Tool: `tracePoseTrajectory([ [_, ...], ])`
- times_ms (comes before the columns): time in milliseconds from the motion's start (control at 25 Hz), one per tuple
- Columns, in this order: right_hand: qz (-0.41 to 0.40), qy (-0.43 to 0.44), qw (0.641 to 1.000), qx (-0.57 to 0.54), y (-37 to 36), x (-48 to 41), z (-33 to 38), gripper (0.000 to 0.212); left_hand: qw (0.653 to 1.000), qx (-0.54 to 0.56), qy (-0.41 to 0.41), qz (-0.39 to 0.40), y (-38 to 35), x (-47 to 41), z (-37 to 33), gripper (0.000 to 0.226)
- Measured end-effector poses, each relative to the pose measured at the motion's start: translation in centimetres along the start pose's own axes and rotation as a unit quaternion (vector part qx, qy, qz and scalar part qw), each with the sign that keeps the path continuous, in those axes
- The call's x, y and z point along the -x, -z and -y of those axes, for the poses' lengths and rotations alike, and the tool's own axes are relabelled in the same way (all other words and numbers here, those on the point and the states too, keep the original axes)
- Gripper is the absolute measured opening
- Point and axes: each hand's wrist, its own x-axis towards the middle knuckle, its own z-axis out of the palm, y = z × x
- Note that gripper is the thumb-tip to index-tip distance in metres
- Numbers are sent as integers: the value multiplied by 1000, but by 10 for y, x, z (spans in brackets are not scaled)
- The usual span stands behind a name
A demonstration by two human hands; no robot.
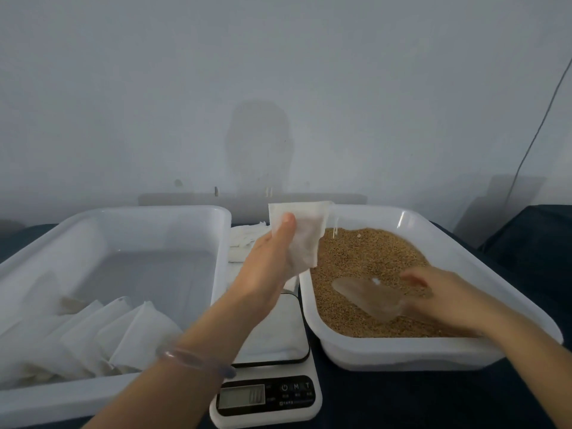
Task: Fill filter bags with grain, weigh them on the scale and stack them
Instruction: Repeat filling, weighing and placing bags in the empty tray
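Nearest, a white digital scale (272, 339) is sitting bottom centre. Above it the left hand (272, 252) is pinching an upright white paper filter bag (306, 233); lower right of the bag, the right hand (445, 298) is gripping a clear plastic scoop (368, 297) in brown grain (356, 252).

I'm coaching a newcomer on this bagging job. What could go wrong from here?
1. The left hand pinches the filter bag alone, its mouth not visibly open; grain from the scoop in the right hand may miss it.
2. The bag hangs at the edge of the grain tray, beside the scale; spilled grain could land there and skew the reading.
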Motion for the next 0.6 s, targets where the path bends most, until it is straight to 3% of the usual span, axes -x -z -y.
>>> tracePoseTrajectory([
  [80, -44, 85, 975, -201, 10, 7, 43, 48, 998, 18, 11, 61, 10, 3, -12, 38],
  [160, -16, 160, 906, -392, 15, 10, 88, 50, 994, 9, 34, 101, 17, 5, -18, 47],
  [280, -14, 203, 825, -527, 10, -1, 135, 33, 992, -24, 15, 123, 29, 4, -21, 46],
  [360, -62, 196, 841, -501, 6, -7, 154, 9, 991, -72, -17, 110, 41, 5, -25, 38],
  [400, -72, 199, 856, -472, 2, -11, 158, 8, 984, -140, -35, 101, 47, 6, -30, 32],
  [480, -67, 209, 878, -425, -10, -18, 161, 11, 931, -354, -60, 60, 63, 6, -37, 6],
  [560, -75, 209, 906, -361, -23, -25, 159, 13, 854, -519, -37, 17, 78, 1, -34, 35],
  [600, -68, 210, 926, -307, -28, -29, 157, 14, 841, -540, -21, 18, 82, -2, -29, 38],
])
